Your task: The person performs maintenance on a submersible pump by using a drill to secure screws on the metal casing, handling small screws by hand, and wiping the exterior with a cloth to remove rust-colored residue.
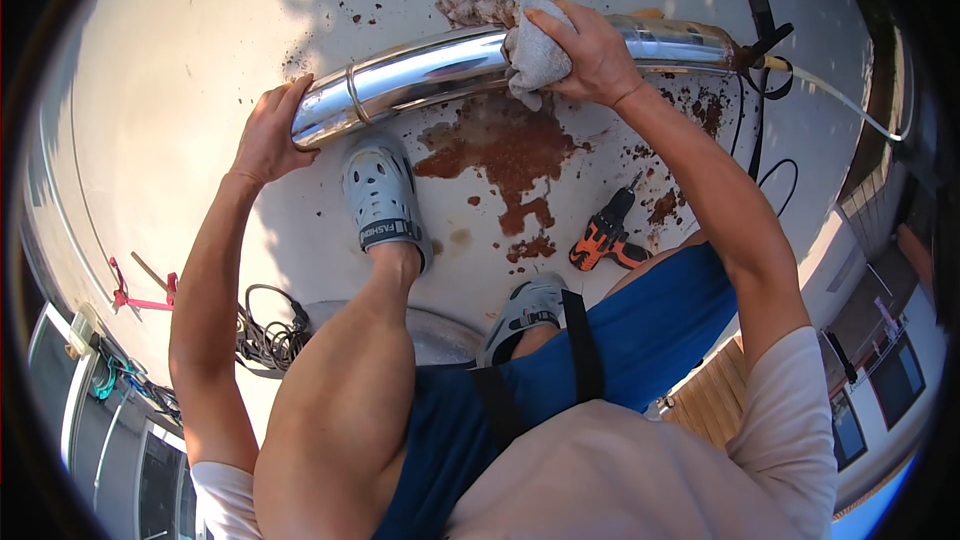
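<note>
A long shiny metal pipe (pixel 430 75) lies crosswise in front of me, with a raised ring near its left end. My left hand (pixel 272 130) is wrapped round that left end. Farther right, my right hand (pixel 597 55) presses a grey cloth (pixel 540 52) against the pipe. The cloth is bunched over the pipe's upper side and hangs down its near side. A crumpled, brown-stained rag (pixel 476 4) lies just beyond the pipe, beside the cloth. Black straps (pixel 765 50) and a pale hose (pixel 840 98) are at the pipe's right end.
An orange and black cordless drill (pixel 604 232) lies on the pale floor (pixel 400 230) near my right knee. Reddish-brown wet stains (pixel 510 155) spread below the pipe. My feet wear grey clogs (pixel 380 190). A coiled black cable (pixel 272 330) sits at the left, with red tools (pixel 145 290) farther out.
</note>
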Motion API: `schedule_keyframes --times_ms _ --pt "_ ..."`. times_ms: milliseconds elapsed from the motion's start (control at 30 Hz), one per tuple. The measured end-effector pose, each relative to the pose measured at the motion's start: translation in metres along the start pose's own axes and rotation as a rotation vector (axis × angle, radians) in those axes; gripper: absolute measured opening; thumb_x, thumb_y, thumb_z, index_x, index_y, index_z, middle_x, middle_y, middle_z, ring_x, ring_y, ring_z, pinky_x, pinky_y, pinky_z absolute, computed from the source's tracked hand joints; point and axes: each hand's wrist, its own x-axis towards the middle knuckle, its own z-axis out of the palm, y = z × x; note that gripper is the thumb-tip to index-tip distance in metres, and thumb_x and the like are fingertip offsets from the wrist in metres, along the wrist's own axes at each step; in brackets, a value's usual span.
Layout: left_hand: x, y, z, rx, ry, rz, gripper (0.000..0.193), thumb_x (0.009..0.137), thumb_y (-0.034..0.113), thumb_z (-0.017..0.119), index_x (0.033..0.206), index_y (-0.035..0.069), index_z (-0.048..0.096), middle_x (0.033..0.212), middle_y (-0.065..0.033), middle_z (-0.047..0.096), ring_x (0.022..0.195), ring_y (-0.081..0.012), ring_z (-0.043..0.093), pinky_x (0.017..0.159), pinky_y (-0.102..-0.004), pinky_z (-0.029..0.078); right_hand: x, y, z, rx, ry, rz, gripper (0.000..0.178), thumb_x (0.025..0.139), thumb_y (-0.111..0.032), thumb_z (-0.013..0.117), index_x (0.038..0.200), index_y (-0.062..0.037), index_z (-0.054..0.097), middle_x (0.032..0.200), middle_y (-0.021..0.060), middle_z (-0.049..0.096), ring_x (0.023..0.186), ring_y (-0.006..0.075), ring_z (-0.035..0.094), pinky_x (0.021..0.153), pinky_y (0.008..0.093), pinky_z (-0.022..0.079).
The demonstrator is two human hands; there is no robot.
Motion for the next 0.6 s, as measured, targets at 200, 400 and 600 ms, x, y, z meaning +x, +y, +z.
schedule_keyframes --times_ms 200,400,600 --pt "0.001 0.0 -0.001 0.007 0.009 0.017 0.104 0.055 0.015 0.086 0.149 0.015 0.042 0.134 -0.0148 0.058 0.123 -0.0375 0.055 0.108 -0.0441 0.048 0.01 -0.002 0.011 -0.048 0.1 0.171 0.062 0.071 -0.029 0.086 0.128 -0.0234 0.061 0.112 0.0107 0.067 0.103 0.0355 0.065 0.087 0.045 0.054" --pt "0.004 0.001 -0.001 -0.008 0.003 0.026 0.104 0.054 0.016 0.087 0.148 0.014 0.044 0.132 -0.0156 0.059 0.122 -0.0378 0.056 0.106 -0.0442 0.049 0.008 0.02 0.004 0.287 0.129 0.408 0.051 0.081 -0.024 0.082 0.129 -0.021 0.064 0.117 0.0085 0.072 0.103 0.0321 0.07 0.087 0.0417 0.057" --pt "0.001 0.003 -0.003 0.003 0.033 0.025 0.105 0.053 0.015 0.088 0.148 0.014 0.044 0.131 -0.0147 0.059 0.122 -0.0376 0.055 0.106 -0.0444 0.048 -0.024 0.042 -0.054 0.762 0.113 0.633 0.058 0.083 -0.01 0.081 0.137 -0.0206 0.064 0.131 0.0031 0.069 0.12 0.0256 0.066 0.102 0.0408 0.053"
